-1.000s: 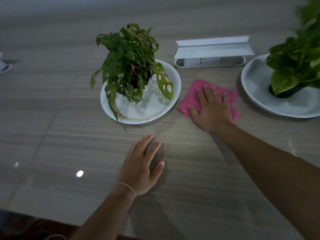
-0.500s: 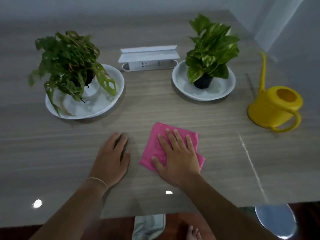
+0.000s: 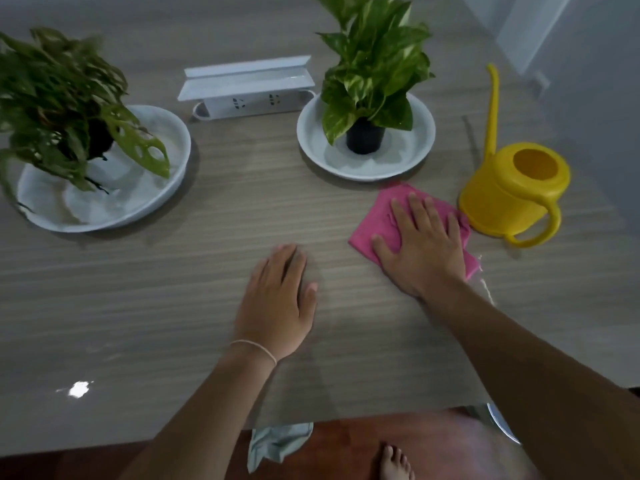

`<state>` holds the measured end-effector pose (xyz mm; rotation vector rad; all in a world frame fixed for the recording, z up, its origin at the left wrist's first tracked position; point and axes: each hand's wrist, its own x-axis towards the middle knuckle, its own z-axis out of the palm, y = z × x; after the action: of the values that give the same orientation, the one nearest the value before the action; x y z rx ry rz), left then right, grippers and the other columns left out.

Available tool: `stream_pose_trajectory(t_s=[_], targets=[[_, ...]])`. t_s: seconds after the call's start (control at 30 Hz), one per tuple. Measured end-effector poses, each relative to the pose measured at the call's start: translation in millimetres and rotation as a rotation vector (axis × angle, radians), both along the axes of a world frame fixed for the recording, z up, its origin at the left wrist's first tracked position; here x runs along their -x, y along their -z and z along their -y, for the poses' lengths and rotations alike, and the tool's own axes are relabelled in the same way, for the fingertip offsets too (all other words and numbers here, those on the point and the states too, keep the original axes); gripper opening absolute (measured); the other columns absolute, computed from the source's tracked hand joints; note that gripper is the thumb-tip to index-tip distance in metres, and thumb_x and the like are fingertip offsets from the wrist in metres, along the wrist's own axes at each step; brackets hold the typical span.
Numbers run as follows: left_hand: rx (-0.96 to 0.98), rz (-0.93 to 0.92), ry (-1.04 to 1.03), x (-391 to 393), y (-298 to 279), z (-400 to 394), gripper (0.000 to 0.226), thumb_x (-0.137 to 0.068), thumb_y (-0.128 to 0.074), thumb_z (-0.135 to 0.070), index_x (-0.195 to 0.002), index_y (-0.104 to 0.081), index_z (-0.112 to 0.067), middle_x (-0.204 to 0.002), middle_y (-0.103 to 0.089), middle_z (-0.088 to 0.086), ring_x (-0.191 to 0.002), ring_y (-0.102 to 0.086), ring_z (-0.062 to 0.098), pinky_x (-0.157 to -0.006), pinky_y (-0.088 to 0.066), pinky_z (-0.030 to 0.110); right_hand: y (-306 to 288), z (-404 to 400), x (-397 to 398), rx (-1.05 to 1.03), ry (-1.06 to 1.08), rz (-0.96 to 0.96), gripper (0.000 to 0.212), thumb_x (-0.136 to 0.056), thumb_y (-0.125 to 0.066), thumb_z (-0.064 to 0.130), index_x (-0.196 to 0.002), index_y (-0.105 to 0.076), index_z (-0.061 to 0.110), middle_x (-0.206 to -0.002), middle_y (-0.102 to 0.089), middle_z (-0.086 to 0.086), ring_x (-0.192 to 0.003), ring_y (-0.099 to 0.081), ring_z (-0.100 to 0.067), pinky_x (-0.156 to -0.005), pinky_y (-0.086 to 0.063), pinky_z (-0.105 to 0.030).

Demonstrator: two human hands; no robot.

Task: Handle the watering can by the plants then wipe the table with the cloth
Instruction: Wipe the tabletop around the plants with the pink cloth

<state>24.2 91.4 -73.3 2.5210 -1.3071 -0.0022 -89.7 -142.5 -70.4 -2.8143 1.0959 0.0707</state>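
Head view: right hand, fingers flat, presses the folded pink cloth onto the grey wood-grain table just left of the yellow plastic watering can, while the flat left hand apparently braces.

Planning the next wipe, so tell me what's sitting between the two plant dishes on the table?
In the head view, the white power strip box sits toward the back between the left dish and right dish; nearer, bare table.

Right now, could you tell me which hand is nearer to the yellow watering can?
Right. The right hand presses the pink cloth beside the yellow watering can; the left hand rests flat on the table, farther left.
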Motion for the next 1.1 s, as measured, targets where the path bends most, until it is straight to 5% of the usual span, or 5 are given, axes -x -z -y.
stream_pose_trajectory(t_s=[0.33, 0.57, 0.83, 0.97, 1.1], targets=[[0.011, -0.027, -0.016, 0.8, -7.3, 2.0, 0.052, -0.094, -0.046, -0.037, -0.138, -0.052, -0.01, -0.148, -0.045, 0.01, -0.141, -0.037, 0.026, -0.117, -0.031, 0.046, 1.3, -28.3, 1.4, -0.024, -0.06, 0.011, 0.085, -0.095, -0.007, 0.072, -0.165, -0.003, 0.025, -0.175, -0.001, -0.008, -0.161, 0.003, -0.029, -0.127, 0.003, -0.058], [0.035, -0.054, -0.011, 4.6, -11.1, 1.9, 0.053, -0.093, -0.049, -0.033, -0.136, -0.055, -0.002, -0.146, -0.049, 0.017, -0.138, -0.042, 0.032, -0.115, -0.033, 0.048, 6.1, -93.8, 83.6, -0.041, -0.117, 0.142, 0.083, -0.093, -0.038, 0.071, -0.162, -0.029, 0.026, -0.172, -0.022, -0.006, -0.16, -0.014, -0.027, -0.126, -0.01, -0.059], [-0.011, -0.182, 0.046, 22.5, -18.2, 23.4, 0.061, -0.092, -0.038, -0.032, -0.139, -0.048, 0.006, -0.153, -0.039, 0.021, -0.146, -0.028, 0.035, -0.121, -0.023, 0.045, 4.7, -25.8, 203.7, 0.056, 0.126, 0.173, 0.08, -0.092, -0.039, 0.07, -0.161, -0.036, 0.03, -0.17, -0.028, -0.005, -0.157, -0.024, -0.027, -0.125, -0.019, -0.058], [-0.045, -0.18, 0.33, 52.7, -24.9, 65.2, 0.061, -0.094, -0.038, -0.035, -0.141, -0.047, 0.003, -0.154, -0.039, 0.018, -0.15, -0.022, 0.031, -0.123, -0.016, 0.038, 0.6, 33.7, 240.9, 0.031, 0.349, 0.091, 0.086, -0.089, -0.026, 0.076, -0.163, -0.028, 0.032, -0.172, -0.023, -0.005, -0.159, -0.017, -0.025, -0.127, -0.012, -0.055], [-0.055, -0.108, 0.316, 78.5, -13.1, 82.1, 0.059, -0.098, -0.037, -0.036, -0.145, -0.042, -0.001, -0.158, -0.031, 0.018, -0.15, -0.02, 0.031, -0.123, -0.017, 0.046, 0.4, 50.5, 241.8, 0.011, 0.46, 0.049, 0.088, -0.089, -0.017, 0.077, -0.165, -0.02, 0.032, -0.174, -0.015, -0.004, -0.16, -0.008, -0.024, -0.128, -0.007, -0.054]])
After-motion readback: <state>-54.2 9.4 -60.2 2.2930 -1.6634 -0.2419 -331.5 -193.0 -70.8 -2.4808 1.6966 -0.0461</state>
